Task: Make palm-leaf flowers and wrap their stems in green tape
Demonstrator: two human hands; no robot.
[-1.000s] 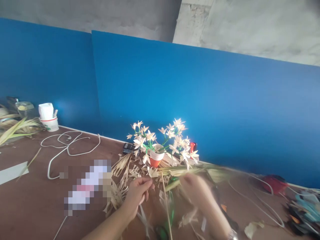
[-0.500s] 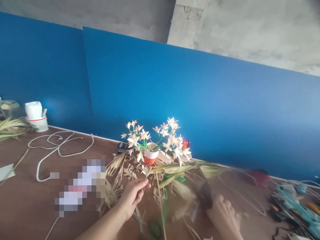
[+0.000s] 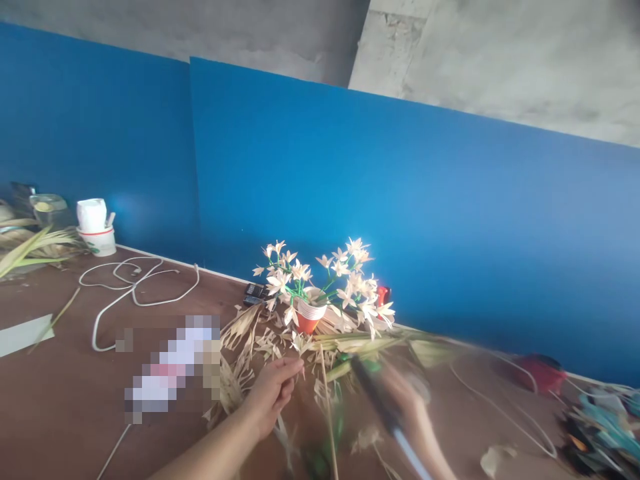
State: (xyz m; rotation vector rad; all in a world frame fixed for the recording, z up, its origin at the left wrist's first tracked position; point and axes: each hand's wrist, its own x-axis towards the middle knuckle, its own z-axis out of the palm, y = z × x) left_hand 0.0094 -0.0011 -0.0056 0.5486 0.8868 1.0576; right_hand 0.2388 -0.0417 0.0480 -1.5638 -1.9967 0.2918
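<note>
My left hand (image 3: 273,393) rests low in the middle with its fingers pinched together beside a heap of dry palm-leaf strips (image 3: 250,347); what it pinches is too small to name. A thin stick (image 3: 329,413) stands just right of it. My right hand (image 3: 407,407) is blurred by motion and is closed round a dark long tool (image 3: 373,383) with a pale lower end. Behind both hands, an orange paper cup (image 3: 310,319) holds pale leaf flowers (image 3: 345,267) on green stems.
A white cable (image 3: 135,293) loops across the brown table (image 3: 60,413) at the left. A white cup (image 3: 97,237) and green palm leaves (image 3: 27,245) sit far left. A red object (image 3: 537,373), more cables and colourful clutter (image 3: 605,420) lie at the right. A blue board (image 3: 450,220) backs the table.
My right hand has come back up from the table's right side towards the middle, now with the dark tool in it. My left hand has stayed almost still.
</note>
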